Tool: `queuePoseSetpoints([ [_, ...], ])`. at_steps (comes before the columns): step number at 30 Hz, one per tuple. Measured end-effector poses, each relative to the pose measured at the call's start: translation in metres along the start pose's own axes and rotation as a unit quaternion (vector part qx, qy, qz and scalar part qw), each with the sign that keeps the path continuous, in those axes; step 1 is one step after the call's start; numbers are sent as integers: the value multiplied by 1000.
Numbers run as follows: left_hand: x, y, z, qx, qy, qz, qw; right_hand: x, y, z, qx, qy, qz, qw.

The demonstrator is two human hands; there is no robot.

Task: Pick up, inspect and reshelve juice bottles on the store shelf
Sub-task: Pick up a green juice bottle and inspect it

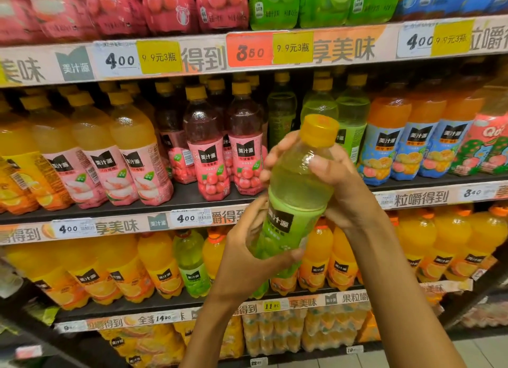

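Before shelf (192,200), green bottle (295,194) base hidden by left hand (247,260); right hand (338,186) grips shoulder

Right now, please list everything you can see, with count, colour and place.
Held bottle: one, pale green juice, green label, yellow cap, in front of the shelves.
Green bottles: several, middle shelf, behind the held one.
Red-label bottles: several, dark pink juice, middle shelf centre.
Pink-label bottles: several, yellow juice, middle shelf left.
Blue-label bottles: several, orange juice, middle shelf right.
Orange bottles: many, lower shelf.
Price tags: several, white, yellow, orange, on shelf edges.
Left hand: grips the bottle's lower part.
Right hand: grips its upper part.
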State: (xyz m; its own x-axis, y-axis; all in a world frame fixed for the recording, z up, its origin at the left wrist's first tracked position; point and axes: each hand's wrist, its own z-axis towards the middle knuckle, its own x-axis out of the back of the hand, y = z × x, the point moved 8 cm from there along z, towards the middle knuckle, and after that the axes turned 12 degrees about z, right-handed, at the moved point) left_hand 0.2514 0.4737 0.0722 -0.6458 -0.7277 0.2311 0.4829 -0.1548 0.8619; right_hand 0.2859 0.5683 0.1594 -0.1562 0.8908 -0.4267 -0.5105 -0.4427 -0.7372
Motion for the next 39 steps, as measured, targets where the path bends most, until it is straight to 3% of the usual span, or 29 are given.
queuePoseSetpoints([
  [3, 1, -10, 1, 47, 41, -27, 998, 11, -5, 0, 40, 88, -54, 994],
  [6, 1, -11, 3, 46, 52, -24, 997, 20, -7, 0, 54, 157, -36, 985],
  [10, 0, -23, 0, 125, 47, -128, 983, 17, -10, 4, 44, 124, -19, 991],
  [14, -17, -29, -5, 195, -30, -228, 953, 17, 6, 8, 3, 98, 16, 995],
  [16, -18, -33, -5, 205, -16, -202, 958, 20, 11, 8, 1, 118, 32, 993],
  [20, -5, -30, 5, 163, 52, -95, 981, 28, 7, 3, 42, 179, -42, 982],
  [25, -11, -31, 3, 199, 102, -105, 969, 28, 16, 0, 24, 207, -62, 976],
  [28, -17, -34, 0, 240, 76, -188, 949, 28, 15, 3, 3, 181, -30, 983],
  [32, -27, -30, 1, 230, -14, -230, 945, 18, 13, 13, -18, 121, 26, 992],
  [35, -20, -25, 3, 218, 11, -180, 959, 20, 12, 14, 1, 142, 27, 990],
  [39, -3, -16, 8, 166, 70, -87, 980, 21, 3, 9, 51, 180, -74, 979],
])
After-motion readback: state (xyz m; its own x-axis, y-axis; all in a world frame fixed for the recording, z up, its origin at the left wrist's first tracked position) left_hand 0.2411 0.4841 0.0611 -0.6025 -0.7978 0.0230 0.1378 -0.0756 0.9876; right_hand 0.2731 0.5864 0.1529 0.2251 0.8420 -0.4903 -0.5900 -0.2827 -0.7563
